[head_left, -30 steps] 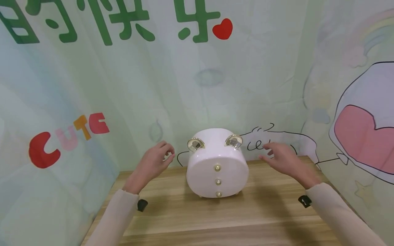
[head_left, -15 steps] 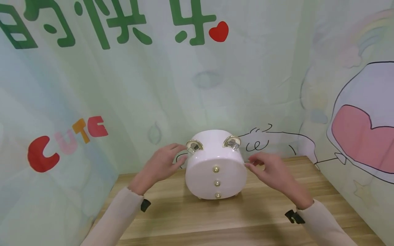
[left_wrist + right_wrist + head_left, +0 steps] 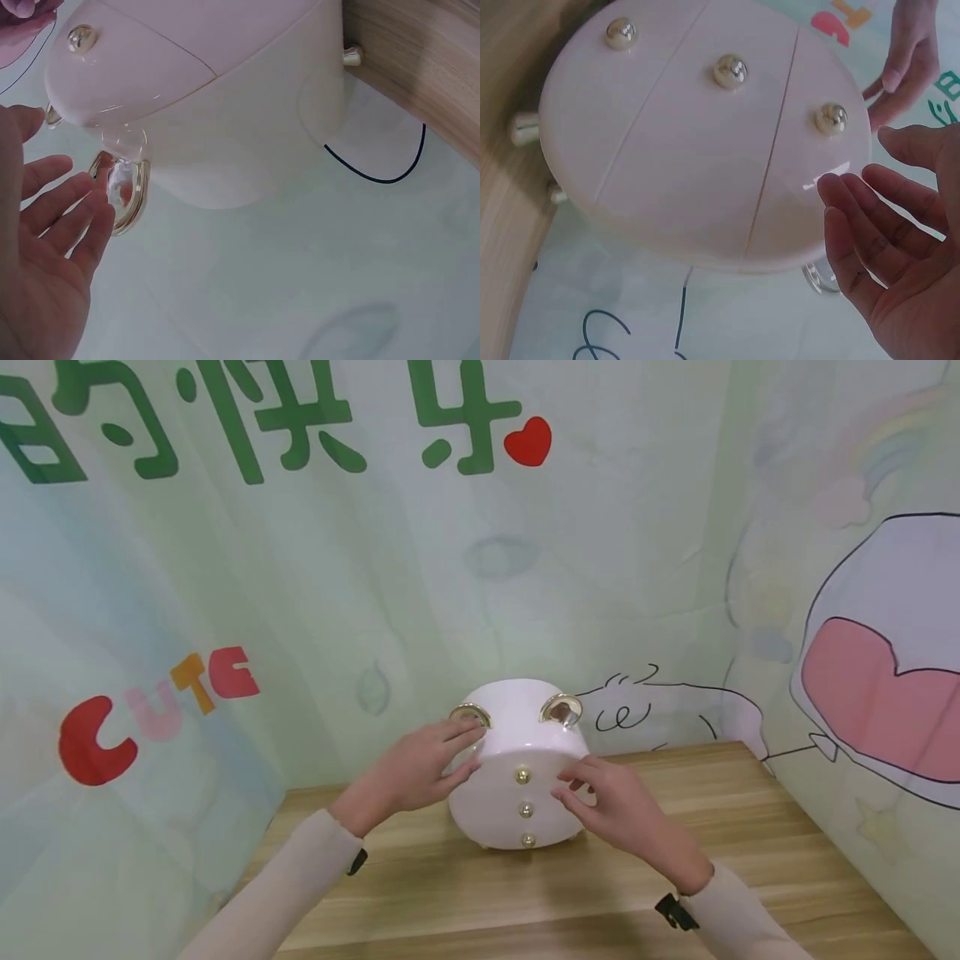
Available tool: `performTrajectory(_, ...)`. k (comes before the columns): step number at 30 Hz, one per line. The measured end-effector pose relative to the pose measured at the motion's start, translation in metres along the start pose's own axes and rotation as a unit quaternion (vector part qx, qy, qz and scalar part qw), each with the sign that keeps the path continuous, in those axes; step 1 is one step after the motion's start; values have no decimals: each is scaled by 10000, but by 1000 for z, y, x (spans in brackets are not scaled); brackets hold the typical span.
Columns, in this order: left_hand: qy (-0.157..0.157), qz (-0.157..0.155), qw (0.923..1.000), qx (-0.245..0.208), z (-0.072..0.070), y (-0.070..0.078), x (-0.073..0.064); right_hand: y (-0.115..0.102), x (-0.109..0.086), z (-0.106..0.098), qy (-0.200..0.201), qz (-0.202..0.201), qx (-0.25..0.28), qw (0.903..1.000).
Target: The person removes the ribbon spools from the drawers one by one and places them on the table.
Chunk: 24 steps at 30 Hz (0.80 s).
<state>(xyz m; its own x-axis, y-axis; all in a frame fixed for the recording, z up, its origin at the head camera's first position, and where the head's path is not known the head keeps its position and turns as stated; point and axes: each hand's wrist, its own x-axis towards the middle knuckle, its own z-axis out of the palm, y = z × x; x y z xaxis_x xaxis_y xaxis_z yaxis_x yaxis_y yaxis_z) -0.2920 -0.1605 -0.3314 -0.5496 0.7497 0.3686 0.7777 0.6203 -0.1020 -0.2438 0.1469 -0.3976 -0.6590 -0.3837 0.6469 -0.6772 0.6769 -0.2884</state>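
Note:
A glossy white oval drawer box (image 3: 487,814) stands on short gold feet at the middle of the table. Three round gold knobs run down its front, the top knob (image 3: 522,775) highest; thin seams divide the drawer fronts in the right wrist view. Two gold-rimmed ears sit on top. My left hand (image 3: 420,767) is at the box's upper left, its extended fingers overlapping the left ear (image 3: 136,199). My right hand (image 3: 621,806) hovers before the front's right side, fingers gently bent toward the top knob (image 3: 831,118) with nothing between them. The right ear (image 3: 562,710) is uncovered.
The wood-grain table (image 3: 697,810) reaches back to a pale green printed cloth (image 3: 630,560) hanging behind and along both sides. Dark straps show at both sleeve cuffs, including a black strap (image 3: 677,912) on the right.
Both hands have come inward from either side of the box. My left hand has reached the left ear; my right has moved left and down in front of the drawers. The box stays put.

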Motion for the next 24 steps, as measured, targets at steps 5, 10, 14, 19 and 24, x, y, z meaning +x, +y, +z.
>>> performTrajectory(5,-323,-5,9995,50,1,2,3,-4,-1,13,185,-391,-81,9990)
performTrajectory(10,-659,41,9978,-81,1,3,7,-6,0,22,431,-620,-275,9968)
performTrajectory(14,-930,-22,9955,-205,3,2,7,-8,1,31,606,-879,-630,9923)
performTrajectory(19,-1145,-191,9928,-303,6,-2,3,-10,1,40,729,-993,-910,9882)
performTrajectory(24,-1281,-225,9908,-377,9,-7,-3,-9,1,49,963,-1132,-1100,9828)
